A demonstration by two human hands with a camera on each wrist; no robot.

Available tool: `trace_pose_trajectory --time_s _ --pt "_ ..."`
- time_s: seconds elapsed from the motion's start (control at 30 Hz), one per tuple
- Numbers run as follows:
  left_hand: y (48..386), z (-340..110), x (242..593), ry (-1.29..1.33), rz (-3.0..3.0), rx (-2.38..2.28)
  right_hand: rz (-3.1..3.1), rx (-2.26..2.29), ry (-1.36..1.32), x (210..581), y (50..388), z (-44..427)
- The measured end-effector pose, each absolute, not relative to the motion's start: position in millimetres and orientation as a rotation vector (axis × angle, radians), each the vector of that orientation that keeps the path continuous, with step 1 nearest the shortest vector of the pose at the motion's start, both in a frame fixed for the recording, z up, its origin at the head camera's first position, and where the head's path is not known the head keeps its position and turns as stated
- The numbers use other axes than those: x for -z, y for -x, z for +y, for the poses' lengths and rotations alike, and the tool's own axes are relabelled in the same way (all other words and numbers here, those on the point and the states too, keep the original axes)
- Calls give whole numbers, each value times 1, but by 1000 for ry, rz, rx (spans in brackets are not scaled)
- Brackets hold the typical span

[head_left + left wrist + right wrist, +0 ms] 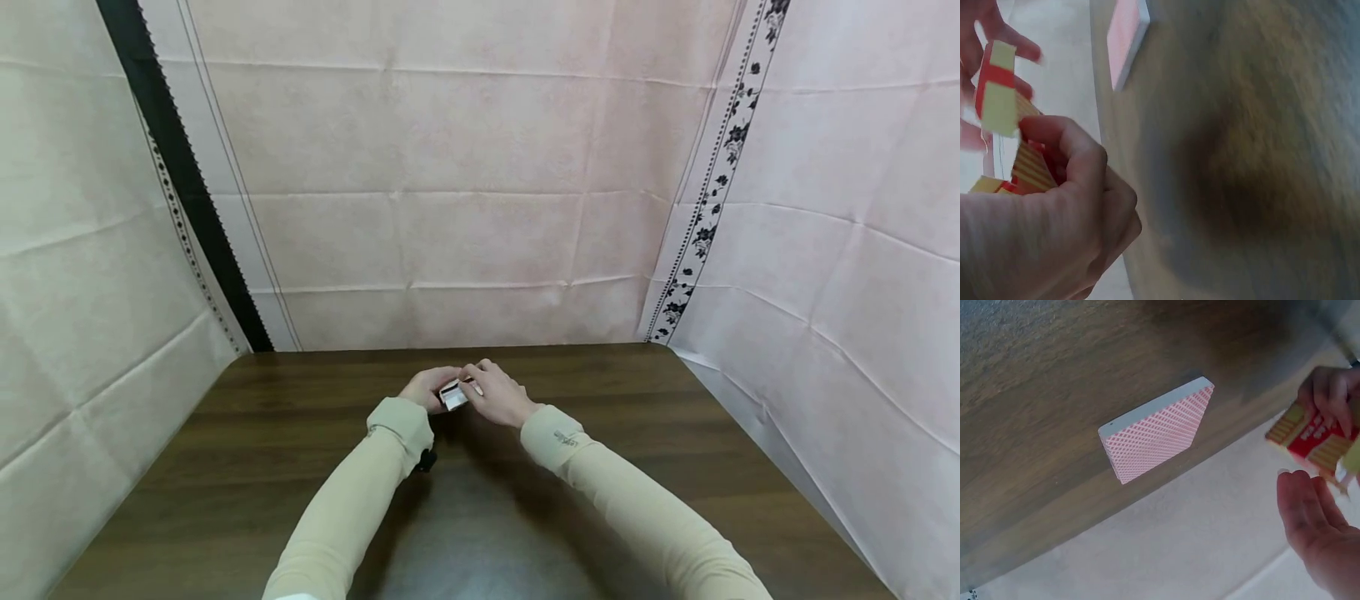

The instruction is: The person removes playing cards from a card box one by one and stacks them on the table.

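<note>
My left hand [1079,194] pinches a small red and yellow striped card box [1025,169] between thumb and fingers. End flaps stick out from the box, and white shows inside it. Close beside the box is my right hand [1319,531], its fingers fairly straight; whether they touch the box is hard to tell. A deck of playing cards [1157,431] with a red lattice back lies on the table, near both hands. In the head view the two hands meet over the far part of the table, and I cannot make out the deck there.
The brown wood-grain table [300,467] spreads out below the forearms. Pale creased cloth [480,167] hangs behind it and along both sides, with a black strip [187,175] at the left and a floral border [708,200] at the right.
</note>
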State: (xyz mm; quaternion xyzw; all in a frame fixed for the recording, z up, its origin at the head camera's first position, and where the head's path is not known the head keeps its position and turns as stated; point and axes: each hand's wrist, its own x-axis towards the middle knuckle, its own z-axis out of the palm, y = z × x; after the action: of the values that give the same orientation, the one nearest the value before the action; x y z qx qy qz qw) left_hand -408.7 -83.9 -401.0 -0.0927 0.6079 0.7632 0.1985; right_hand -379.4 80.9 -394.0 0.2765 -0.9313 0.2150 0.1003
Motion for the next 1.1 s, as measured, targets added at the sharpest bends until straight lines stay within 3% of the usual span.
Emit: trace_pose_trajectory --time_s 0.03,0.13,0.47,0.6,0.73,0.97,1.1 --pt "413 -78 401 389 1582 -2211 -2767 -642 -797 394 379 81" --pt "430 -69 412 456 1538 -2270 -2755 -645 -774 396 381 81" --pt "550 -96 539 354 1297 -2448 -2656 -620 -874 398 384 84" --pt "555 -96 548 356 1267 -2492 -2690 -627 -874 396 383 84" --pt "532 -88 524 416 1302 -2513 -2749 -603 -844 396 381 84" --pt "423 -63 421 615 1456 -2548 -2815 -577 -816 396 379 82" --pt "397 -63 401 538 1359 -2571 -2822 -556 -825 397 378 80"
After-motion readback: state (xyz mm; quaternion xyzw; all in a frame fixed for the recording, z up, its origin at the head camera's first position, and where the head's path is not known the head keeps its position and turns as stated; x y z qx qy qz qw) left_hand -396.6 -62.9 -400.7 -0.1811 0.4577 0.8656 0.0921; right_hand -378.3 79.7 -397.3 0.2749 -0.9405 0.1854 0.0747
